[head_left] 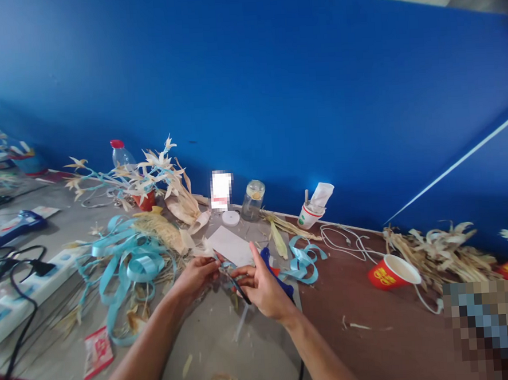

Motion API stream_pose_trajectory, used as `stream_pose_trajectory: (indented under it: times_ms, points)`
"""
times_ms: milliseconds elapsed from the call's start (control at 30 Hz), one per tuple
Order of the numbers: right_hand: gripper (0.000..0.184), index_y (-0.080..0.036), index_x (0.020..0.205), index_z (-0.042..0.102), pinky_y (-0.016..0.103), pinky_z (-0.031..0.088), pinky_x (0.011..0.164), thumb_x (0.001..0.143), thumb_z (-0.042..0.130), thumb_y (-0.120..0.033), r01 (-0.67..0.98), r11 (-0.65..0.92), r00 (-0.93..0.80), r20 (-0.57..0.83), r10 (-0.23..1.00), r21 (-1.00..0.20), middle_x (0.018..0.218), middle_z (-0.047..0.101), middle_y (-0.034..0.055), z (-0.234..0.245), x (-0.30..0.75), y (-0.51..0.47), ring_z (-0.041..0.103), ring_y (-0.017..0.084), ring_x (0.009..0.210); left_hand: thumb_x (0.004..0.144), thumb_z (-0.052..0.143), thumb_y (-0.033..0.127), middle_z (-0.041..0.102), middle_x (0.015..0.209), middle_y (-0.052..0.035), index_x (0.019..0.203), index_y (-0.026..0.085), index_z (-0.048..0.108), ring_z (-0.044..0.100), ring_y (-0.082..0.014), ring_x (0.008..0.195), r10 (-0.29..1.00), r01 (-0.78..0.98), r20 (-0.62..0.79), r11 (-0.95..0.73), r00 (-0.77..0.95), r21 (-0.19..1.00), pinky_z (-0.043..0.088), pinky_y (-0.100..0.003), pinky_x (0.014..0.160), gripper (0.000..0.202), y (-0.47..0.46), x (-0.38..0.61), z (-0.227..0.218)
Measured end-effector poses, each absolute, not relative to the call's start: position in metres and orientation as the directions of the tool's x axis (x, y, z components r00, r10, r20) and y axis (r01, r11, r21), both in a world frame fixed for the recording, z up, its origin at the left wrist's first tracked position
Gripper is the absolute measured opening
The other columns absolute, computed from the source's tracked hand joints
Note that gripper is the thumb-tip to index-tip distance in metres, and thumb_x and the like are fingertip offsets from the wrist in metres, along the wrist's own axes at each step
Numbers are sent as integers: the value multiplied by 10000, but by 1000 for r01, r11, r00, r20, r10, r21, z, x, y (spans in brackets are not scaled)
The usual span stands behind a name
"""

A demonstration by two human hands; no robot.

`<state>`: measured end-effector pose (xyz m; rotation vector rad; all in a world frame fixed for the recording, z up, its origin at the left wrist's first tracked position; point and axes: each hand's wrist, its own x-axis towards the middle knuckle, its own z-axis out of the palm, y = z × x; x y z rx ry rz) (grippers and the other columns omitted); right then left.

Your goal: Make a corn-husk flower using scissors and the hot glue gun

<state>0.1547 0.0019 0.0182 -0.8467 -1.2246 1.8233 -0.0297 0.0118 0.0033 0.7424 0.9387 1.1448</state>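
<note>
My left hand (201, 276) is closed in a pinch on a pale piece of dried corn husk (206, 247). My right hand (262, 290) is curled round dark-handled scissors (242, 293), its thumb raised; the scissors point at the left fingertips, and the fingers partly hide them. Just beyond both hands lies a white card (231, 246). A dark-blue object (278, 274) is partly hidden behind the right hand. Left of the left hand are a loose heap of light-blue ribbon (142, 260) and a bundle of husk (166, 230).
Husk flowers (149, 167) stand in a red cup (145, 200) at back left, near a glass jar (253, 201). A white power strip (36, 289) with black cables lies left. At right are a tipped red paper cup (392, 272), a white cable (347, 239) and dried husks (447, 252).
</note>
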Motion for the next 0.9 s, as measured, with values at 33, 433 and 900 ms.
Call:
stream_pose_trajectory:
  times_ms: [33, 433, 900]
  points:
    - [970, -319, 1366, 87, 226, 445, 610, 629, 674, -90, -216, -212, -467, -89, 880, -953, 921, 549, -13, 15, 153, 2, 599, 93, 685, 625, 737, 217, 618, 640, -42, 757, 79, 671, 442, -62, 473, 964, -432, -227, 264, 137, 862, 336, -188, 475, 202, 11, -29, 5]
    - [480, -150, 884, 526, 234, 415, 522, 521, 792, -318, -193, -377, -402, -277, 873, -906, 678, 547, -43, 12, 135, -7, 581, 109, 513, 586, 733, 184, 630, 665, -35, 714, 98, 657, 470, -52, 496, 980, -563, -199, 149, -28, 813, 374, -173, 497, 171, 13, -26, 4]
    - [402, -192, 1029, 572, 193, 277, 458, 710, 665, -419, -336, -645, -791, -166, 589, -686, 761, 633, 25, 14, 143, -13, 377, 31, 411, 671, 667, 279, 560, 547, -3, 695, 122, 633, 494, -86, 481, 985, -401, -148, 173, 94, 899, 383, -209, 507, 163, 11, -25, -7]
